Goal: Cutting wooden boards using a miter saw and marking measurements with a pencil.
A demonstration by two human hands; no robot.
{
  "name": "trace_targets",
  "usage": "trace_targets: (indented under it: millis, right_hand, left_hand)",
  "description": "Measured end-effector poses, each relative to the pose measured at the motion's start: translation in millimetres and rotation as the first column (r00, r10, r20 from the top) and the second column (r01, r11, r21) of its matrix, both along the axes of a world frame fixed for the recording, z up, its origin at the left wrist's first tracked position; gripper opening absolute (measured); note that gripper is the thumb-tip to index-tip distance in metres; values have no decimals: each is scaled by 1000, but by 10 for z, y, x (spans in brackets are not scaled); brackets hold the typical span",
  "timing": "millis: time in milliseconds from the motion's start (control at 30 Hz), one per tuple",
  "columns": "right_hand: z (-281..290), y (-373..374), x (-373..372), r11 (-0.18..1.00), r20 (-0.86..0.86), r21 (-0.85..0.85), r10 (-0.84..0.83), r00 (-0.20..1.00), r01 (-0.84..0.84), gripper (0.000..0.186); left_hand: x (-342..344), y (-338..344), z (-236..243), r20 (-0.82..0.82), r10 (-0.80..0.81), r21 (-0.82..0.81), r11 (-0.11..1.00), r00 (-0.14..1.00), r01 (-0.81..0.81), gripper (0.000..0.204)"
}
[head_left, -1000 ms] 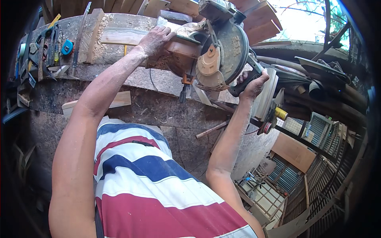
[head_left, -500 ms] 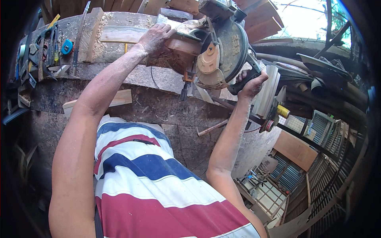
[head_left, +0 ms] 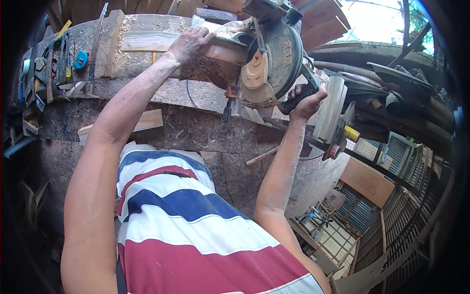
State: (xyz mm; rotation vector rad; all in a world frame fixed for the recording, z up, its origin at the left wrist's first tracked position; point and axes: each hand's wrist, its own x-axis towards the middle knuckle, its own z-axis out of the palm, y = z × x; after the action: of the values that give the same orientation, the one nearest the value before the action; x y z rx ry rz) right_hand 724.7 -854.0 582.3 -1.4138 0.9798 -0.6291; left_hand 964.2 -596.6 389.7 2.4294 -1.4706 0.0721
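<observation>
My right hand [head_left: 307, 104] is closed around the black handle [head_left: 296, 102] of a dusty miter saw [head_left: 284, 63]. The saw's round guard hides the blade, so I cannot see whether it touches wood. At the saw's left side my left hand [head_left: 190, 45] is closed over a pale wooden board [head_left: 149, 42], its fingers bent over the upper edge by the fence. The board lies along the bench and sticks out to the left of that hand. Its right part is hidden behind the hand and the saw. Sawdust coats both my forearms.
On the bench's left [head_left: 103, 88] lie a blue tape measure [head_left: 81, 59], several hand tools and a wooden block [head_left: 108, 44]. A clamp [head_left: 229, 100] hangs below the saw. Stacked wood strips [head_left: 330, 109] and a yellow can [head_left: 351, 134] are at the right. An offcut [head_left: 147, 121] leans nearer me.
The view has shifted slightly. Both hands keep their hold, and the saw head with my right hand sits a little further left in the picture.
</observation>
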Motion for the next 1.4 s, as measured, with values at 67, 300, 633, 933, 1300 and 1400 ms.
trace_targets:
  millis: [67, 300, 633, 933, 1300, 1400]
  right_hand:
    - [-15, 8, -13, 1000, -3, -6, -4, 1000, 4, 63]
    - [-108, 15, -91, 1000, 50, 27, -13, 999, 12, 57]
    - [-234, 34, -155, 1000, 101, 9, -20, 995, 20, 55]
    - [-294, 106, -206, 1000, 82, -18, -12, 997, 13, 56]
    - [-388, 163, -233, 997, 92, -77, -21, 996, 28, 62]
    - [-387, 213, -227, 995, 83, -81, -44, 996, 51, 62]
  left_hand:
    - [-11, 10, 22, -102, -9, 10, 1000, 995, 10, 95]
    - [-18, 8, 21, -73, -4, -40, 999, 997, 1, 93]
    - [-2, -4, -75, 65, 8, -108, 994, 998, -1, 60]
    - [23, -12, -156, 56, 3, -83, 997, 998, 1, 70]
    - [-6, -1, -58, 27, -6, -78, 997, 1000, 8, 80]
    - [-14, -1, 6, 8, -7, -92, 996, 1000, 7, 98]
